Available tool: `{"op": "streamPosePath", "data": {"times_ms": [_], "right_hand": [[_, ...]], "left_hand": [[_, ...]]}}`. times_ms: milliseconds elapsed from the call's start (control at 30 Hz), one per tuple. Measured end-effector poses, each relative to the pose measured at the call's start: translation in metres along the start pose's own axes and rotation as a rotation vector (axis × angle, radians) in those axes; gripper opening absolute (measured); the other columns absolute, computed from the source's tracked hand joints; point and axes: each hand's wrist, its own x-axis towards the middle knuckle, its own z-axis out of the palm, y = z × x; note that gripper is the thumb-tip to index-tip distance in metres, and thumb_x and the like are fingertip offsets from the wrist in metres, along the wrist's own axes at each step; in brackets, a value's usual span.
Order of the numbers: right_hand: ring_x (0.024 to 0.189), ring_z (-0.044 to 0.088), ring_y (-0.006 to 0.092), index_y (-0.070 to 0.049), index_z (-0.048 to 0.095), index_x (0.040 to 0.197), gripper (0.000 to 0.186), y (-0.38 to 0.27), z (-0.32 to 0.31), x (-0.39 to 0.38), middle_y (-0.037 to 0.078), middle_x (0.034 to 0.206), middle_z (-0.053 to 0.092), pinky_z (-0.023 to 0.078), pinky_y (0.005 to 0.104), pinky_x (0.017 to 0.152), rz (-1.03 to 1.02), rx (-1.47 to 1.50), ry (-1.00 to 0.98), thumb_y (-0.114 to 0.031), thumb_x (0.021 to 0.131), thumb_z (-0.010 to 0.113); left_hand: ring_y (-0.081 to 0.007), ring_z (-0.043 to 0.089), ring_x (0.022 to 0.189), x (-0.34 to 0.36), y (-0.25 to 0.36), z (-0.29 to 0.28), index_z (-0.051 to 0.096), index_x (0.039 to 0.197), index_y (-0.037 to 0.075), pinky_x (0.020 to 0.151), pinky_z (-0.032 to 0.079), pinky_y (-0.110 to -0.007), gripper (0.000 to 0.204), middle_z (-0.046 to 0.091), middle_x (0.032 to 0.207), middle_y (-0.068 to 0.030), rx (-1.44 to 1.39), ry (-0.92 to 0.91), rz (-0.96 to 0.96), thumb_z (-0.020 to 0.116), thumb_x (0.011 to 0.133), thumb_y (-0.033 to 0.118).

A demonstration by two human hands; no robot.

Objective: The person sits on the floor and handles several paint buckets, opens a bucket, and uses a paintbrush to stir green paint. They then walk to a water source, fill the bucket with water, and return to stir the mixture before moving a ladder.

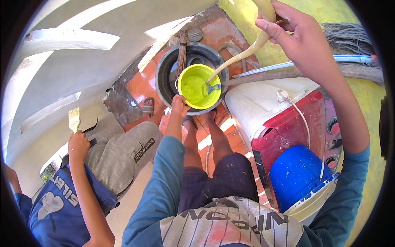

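Note:
My left hand [179,106] is closed on the near left rim of a small yellow-green bucket [180,81]. Pale greenish liquid [193,89] covers the bucket's bottom. A blue item [212,88], perhaps part of a brush, lies inside against the right wall. High on the right, my right hand [294,39] grips a cream-coloured hose [242,50] between thumb and fingers. The hose curves down from it, and its lower end is inside the bucket. At my left, a co-worker's hand [78,144] holds a paintbrush [74,118] with its bristles up.
Beneath the bucket stands a wide dark tub [161,78] with a stick broom [182,55] leaning in it. A white and red washing machine [284,127] is at right, a blue bucket [294,173] on it. A wooden pole [284,74] and grey strands [347,39] lie beyond.

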Motion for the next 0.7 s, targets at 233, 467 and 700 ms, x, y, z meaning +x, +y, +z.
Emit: {"op": "streamPosePath", "data": {"times_ms": [233, 467, 700], "right_hand": [[0.078, 0.068, 0.0161, 0.003, 0.069, 0.108, 0.019, 0.0062, 0.0001, 0.0046, 0.013, 0.087, 0.073, 0.054, 0.0322, 0.071, -0.009, 0.086, -0.051, -0.013, 0.097, 0.068], [0.075, 0.068, 0.0166, 0.003, 0.07, 0.109, 0.019, 0.0037, -0.0009, 0.0052, 0.013, 0.086, 0.074, 0.053, 0.0308, 0.069, 0.109, 0.099, -0.112, -0.011, 0.097, 0.068], [0.076, 0.068, 0.0171, 0.003, 0.069, 0.106, 0.019, 0.0037, -0.0004, 0.0068, 0.015, 0.084, 0.073, 0.052, 0.0328, 0.07, -0.045, -0.039, -0.039, -0.012, 0.095, 0.069]], "left_hand": [[-0.0303, 0.062, 0.107, -0.0048, 0.004, -0.0001, 0.051, 0.101, 0.012, 0.088, 0.051, -0.057, 0.02, 0.062, 0.113, -0.011, 0.006, -0.022, 0.0, 0.046, 0.086, 0.0], [-0.0254, 0.062, 0.093, -0.0024, 0.0048, 0.0016, 0.05, 0.09, 0.016, 0.081, 0.05, -0.06, 0.019, 0.061, 0.096, -0.0065, -0.039, -0.017, 0.006, 0.051, 0.083, -0.002], [-0.0225, 0.06, 0.083, 0.0021, 0.003, 0.0031, 0.049, 0.089, 0.017, 0.078, 0.049, -0.057, 0.019, 0.058, 0.087, -0.004, -0.034, -0.003, 0.02, 0.052, 0.084, -0.002]]}}
